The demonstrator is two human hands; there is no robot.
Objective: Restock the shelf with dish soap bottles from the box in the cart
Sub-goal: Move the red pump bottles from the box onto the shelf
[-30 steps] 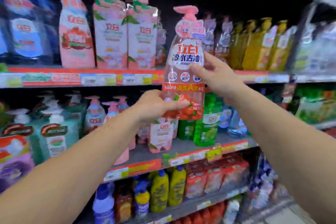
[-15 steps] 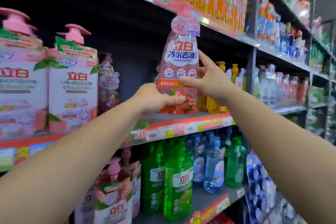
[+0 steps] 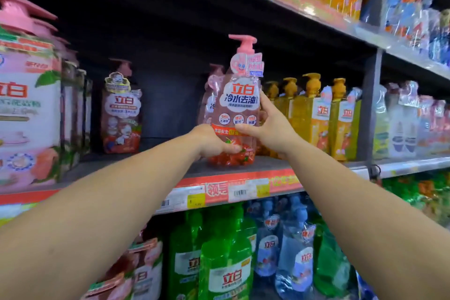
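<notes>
A red dish soap bottle (image 3: 239, 105) with a pink pump top stands upright on the grey shelf board (image 3: 270, 165), near its front edge. My left hand (image 3: 211, 140) wraps the bottle's lower left side. My right hand (image 3: 267, 129) presses its right side, with the thumb across the front label. A second bottle of the same kind (image 3: 210, 97) stands right behind it, mostly hidden. Another red bottle (image 3: 121, 112) stands alone further left and deeper in. The box and the cart are out of view.
Yellow soap bottles (image 3: 316, 114) crowd the shelf right of the held bottle. Large pink packs (image 3: 29, 105) fill the left end. A dark gap lies between the two red bottles. Green bottles (image 3: 226, 258) and blue bottles (image 3: 292, 251) stand on the shelf below.
Both hands have carried the bottle up from the lower shelf level onto this shelf board, where its base now rests. My view has tilted upward and moved closer.
</notes>
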